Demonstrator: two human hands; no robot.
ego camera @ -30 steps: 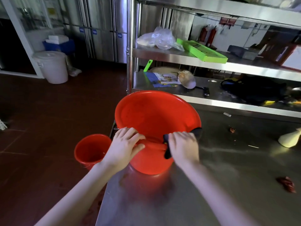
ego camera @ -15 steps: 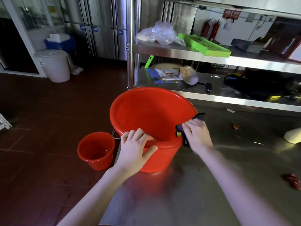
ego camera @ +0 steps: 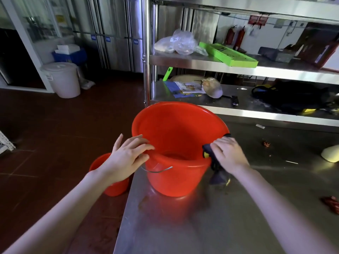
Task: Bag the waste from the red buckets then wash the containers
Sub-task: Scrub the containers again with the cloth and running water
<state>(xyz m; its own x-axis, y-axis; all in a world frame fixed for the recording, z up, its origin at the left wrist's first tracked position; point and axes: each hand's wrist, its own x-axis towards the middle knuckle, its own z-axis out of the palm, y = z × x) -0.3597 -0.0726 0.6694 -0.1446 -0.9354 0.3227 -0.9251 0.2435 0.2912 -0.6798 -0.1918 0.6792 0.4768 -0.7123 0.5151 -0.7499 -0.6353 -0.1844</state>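
The big bucket [ego camera: 179, 140] is standing upright on the tabletop [ego camera: 238, 222], close to its left edge. It is smooth, glossy red plastic, round and tapering toward the base, with a rolled rim. A thin wire handle [ego camera: 157, 170] is hanging down against its near wall. The inside is looking bare, though the bottom is lying in shadow.

A dark cloth [ego camera: 219, 174] with a yellow patch is draping over the right rim and trailing down the outer wall onto the brushed steel. The right hand [ego camera: 227, 154] is gripping it from above, knuckles up and fingers curling over the fabric, forearm reaching in from the lower right.

The left hand [ego camera: 128, 156] is resting on the near-left rim with fingers spread and fairly straight, the thumb lying against the outer wall – holding nothing.

Below that forearm, a small bucket [ego camera: 117, 188] of the same red plastic is sitting on the dark tiled floor [ego camera: 55, 143], just beside the tabletop.

Reddish scraps [ego camera: 332, 205] are lying on the steel at the right. Behind, a metal shelf [ego camera: 201, 67] is carrying a crumpled clear bag [ego camera: 179, 43] and a flat green tray [ego camera: 229, 55].
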